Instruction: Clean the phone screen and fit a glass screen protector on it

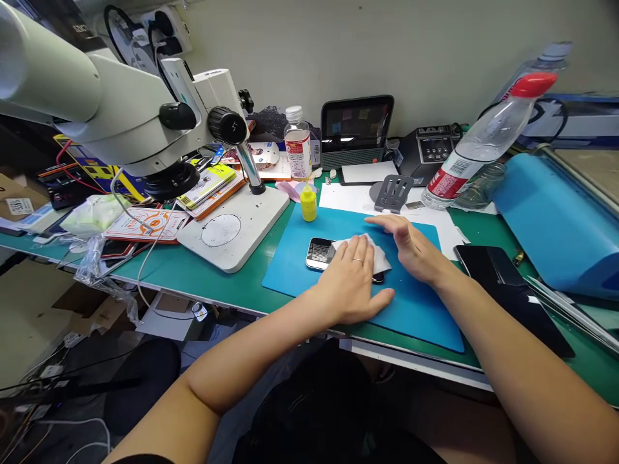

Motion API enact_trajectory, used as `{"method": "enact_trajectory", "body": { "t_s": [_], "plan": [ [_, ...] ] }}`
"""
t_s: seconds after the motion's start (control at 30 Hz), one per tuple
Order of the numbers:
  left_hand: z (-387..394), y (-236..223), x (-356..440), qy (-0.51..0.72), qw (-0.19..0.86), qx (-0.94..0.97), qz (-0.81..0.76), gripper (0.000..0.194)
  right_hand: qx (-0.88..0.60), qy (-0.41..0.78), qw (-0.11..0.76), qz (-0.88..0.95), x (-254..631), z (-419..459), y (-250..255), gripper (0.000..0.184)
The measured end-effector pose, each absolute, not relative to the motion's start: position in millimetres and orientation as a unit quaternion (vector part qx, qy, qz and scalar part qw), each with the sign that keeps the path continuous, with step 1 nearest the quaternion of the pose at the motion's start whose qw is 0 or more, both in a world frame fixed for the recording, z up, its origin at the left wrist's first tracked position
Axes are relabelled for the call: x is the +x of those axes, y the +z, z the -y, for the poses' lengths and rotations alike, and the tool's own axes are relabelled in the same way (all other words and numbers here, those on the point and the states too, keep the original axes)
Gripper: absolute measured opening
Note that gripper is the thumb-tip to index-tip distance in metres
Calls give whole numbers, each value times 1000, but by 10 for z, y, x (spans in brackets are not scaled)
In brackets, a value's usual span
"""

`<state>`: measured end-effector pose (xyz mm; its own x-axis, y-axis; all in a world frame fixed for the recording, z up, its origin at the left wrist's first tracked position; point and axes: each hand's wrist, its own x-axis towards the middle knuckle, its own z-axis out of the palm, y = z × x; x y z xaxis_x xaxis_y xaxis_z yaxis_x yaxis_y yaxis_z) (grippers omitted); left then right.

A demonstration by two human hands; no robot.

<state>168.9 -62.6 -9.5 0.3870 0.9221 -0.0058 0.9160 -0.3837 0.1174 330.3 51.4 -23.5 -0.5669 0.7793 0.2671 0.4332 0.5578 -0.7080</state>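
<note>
We have our left hand [352, 283] laid flat over a folded white tissue-like wipe [380, 258], its fingers straight and close together, its thumb spread off to the right. The palm side is turned down, so we cannot tell how firmly it presses, but nothing is pinched in it.

Beneath the wipe lies a slim phone-like device with a dark face and a pale rim [318, 254], near the middle of a flat bright-blue work mat [416, 316] on a green tabletop [476, 227]. Its left end shows bare beyond our fingertips, and a small dark corner peeps out at the right; the hand and wipe hide the rest.

The relation that matters is this: the device's long axis runs left to right across our front, its right end slightly nearer to us, so our left forearm comes in slantwise over it from the near side. The left hand is the nearer one, right on top.

Our right hand [411, 248] is just beside the right end, fingers loosely bent, with nothing visible in it; whether its edge meets the mat we cannot tell. A small yellow plastic bottle [308, 203] stands upright beyond the device's left end.
</note>
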Motion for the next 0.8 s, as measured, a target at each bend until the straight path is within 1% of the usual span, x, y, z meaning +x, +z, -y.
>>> {"method": "enact_trajectory", "body": {
  "t_s": [0.23, 0.37, 0.5, 0.8],
  "plan": [
    [881, -166, 1016, 26, 42, 791, -610, 85, -372, 305, 277, 832, 3293, -457, -170, 101],
    [1039, -230, 891, 33, 18, 781, -624, 86, -369, 315, 268, 832, 3288, -415, -111, 100],
    [1115, -255, 1040, 43, 4, 785, -617, 90, -359, 324, 266, 834, 3282, -395, -87, 100],
    [1041, -205, 1695, 40, 35, 829, -556, 100, -357, 317, 274, 835, 3284, -414, -138, 100]
  ]
}}
